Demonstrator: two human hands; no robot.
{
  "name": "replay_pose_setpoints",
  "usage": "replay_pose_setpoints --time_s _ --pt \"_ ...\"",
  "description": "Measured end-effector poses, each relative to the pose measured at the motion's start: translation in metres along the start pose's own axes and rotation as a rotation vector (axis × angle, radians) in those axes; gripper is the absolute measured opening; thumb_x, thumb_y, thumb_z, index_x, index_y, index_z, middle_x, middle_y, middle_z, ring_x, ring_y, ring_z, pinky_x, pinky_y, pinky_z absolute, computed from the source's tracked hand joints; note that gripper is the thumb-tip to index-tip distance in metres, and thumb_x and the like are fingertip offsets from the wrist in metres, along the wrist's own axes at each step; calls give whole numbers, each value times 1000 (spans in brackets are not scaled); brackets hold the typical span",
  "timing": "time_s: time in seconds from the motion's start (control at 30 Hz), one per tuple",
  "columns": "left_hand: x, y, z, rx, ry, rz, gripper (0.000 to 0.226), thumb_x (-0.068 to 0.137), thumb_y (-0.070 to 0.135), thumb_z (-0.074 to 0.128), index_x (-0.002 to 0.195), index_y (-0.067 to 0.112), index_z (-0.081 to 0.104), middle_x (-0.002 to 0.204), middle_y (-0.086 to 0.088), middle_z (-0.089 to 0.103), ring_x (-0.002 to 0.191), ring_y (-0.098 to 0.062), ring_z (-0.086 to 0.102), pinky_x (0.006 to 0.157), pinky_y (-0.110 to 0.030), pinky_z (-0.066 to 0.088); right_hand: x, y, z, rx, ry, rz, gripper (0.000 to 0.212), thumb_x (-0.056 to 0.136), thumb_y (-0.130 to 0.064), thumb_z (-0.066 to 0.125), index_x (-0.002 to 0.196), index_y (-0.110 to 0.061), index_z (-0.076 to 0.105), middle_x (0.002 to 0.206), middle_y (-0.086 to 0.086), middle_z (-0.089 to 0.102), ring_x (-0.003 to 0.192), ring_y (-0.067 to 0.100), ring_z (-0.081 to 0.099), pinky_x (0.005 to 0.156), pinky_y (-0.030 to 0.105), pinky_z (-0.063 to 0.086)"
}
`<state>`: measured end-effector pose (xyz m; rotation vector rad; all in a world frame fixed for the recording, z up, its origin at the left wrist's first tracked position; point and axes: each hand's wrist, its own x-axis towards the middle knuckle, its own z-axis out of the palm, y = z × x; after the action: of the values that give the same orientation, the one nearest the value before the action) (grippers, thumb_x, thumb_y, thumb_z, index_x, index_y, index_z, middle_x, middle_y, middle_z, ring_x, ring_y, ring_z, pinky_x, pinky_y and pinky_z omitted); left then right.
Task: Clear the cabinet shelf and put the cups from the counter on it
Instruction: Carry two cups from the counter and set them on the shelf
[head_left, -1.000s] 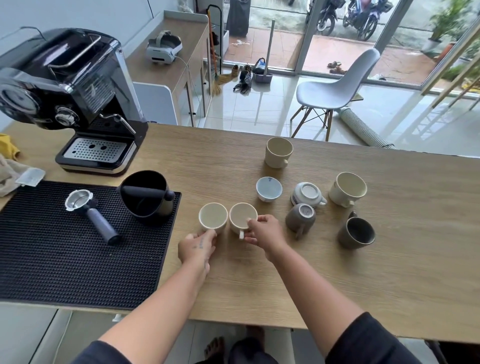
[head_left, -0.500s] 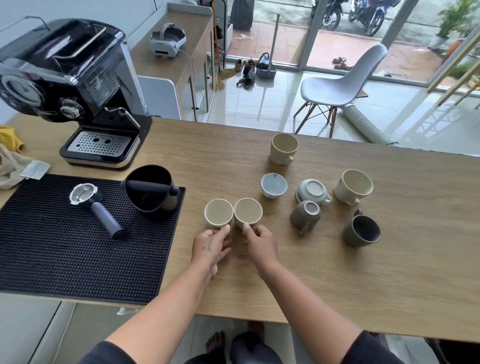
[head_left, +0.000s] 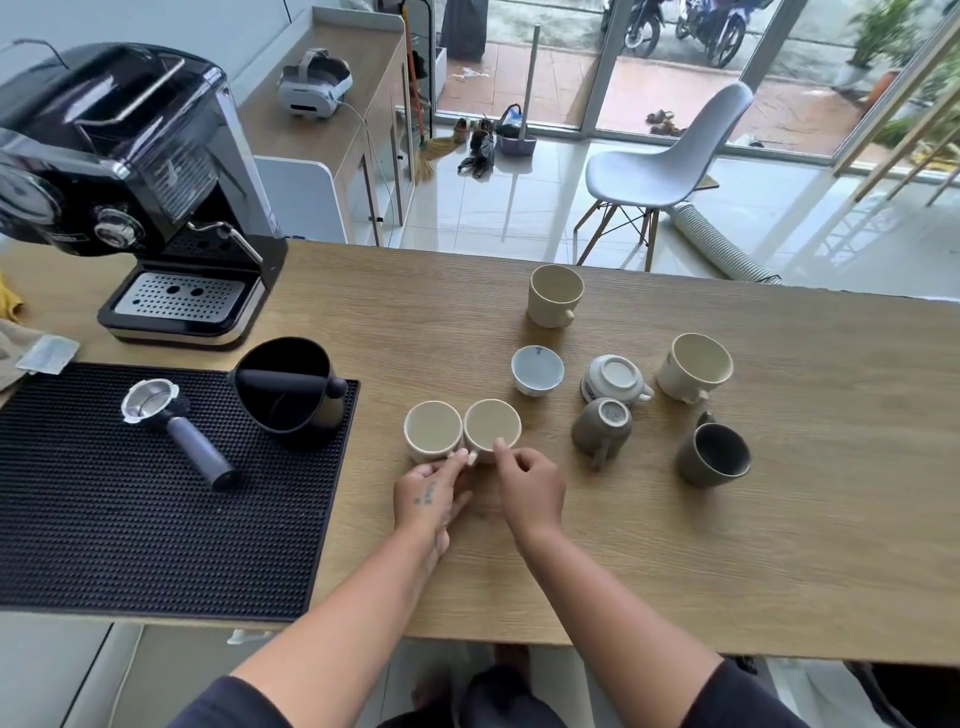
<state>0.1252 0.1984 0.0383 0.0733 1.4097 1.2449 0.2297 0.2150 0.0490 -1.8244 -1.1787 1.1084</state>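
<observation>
Two small cream cups stand side by side on the wooden counter (head_left: 779, 545): the left cream cup (head_left: 432, 429) and the right cream cup (head_left: 491, 425). My left hand (head_left: 428, 493) reaches to the left cup's near side, its straight fingertips touching the wall where the two cups meet. My right hand (head_left: 527, 480) has curled fingers, with a fingertip over the near rim of the right cup. Further cups stand behind and to the right: a tall cream cup (head_left: 555, 295), a blue-white bowl cup (head_left: 537, 370), two upturned cups (head_left: 615, 378) (head_left: 602, 428), a cream mug (head_left: 695, 367) and a dark mug (head_left: 714, 453).
A black espresso machine (head_left: 135, 182) stands at the back left. On the black rubber mat (head_left: 130, 519) lie a portafilter (head_left: 174, 428) and a black knock box (head_left: 288, 387). Beyond the counter are a white chair (head_left: 660, 171) and a side cabinet (head_left: 332, 119).
Both hands slid from the cups' sides to their near edges. My left hand moved right toward the gap between the cups. The camera view shifted a little.
</observation>
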Motion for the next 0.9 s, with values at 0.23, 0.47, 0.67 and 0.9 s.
replay_pose_setpoints --time_s 0.23,0.47,0.67,0.9 --pt "3 2 -7 17 16 4 13 84 14 73 79 12 62 89 -9 70 93 -17 65 81 -33 53 8 -13 6 56 -161 310 49 75 -57 68 71 -9 74 75 5 74 74 17 64 68 31 46" --pt "1 6 -19 27 64 95 12 88 5 67 77 6 63 79 -8 67 80 -17 64 81 -24 54 6 -23 20 351 -200 524 12 81 -26 64 80 -14 69 71 -3 69 55 10 46 54 25 33" --pt "-15 5 -36 33 50 161 14 89 7 67 75 6 62 75 -7 66 74 -12 64 76 -19 55 -5 -17 16 457 -121 567 14 82 -13 50 72 -11 60 57 3 58 45 12 47 44 21 34" --pt "-46 -17 -48 126 66 279 14 87 16 70 76 7 68 77 -5 71 79 -14 68 80 -25 53 -33 12 -7 487 28 495 17 90 -10 52 77 -4 62 71 11 64 57 20 63 52 25 55"
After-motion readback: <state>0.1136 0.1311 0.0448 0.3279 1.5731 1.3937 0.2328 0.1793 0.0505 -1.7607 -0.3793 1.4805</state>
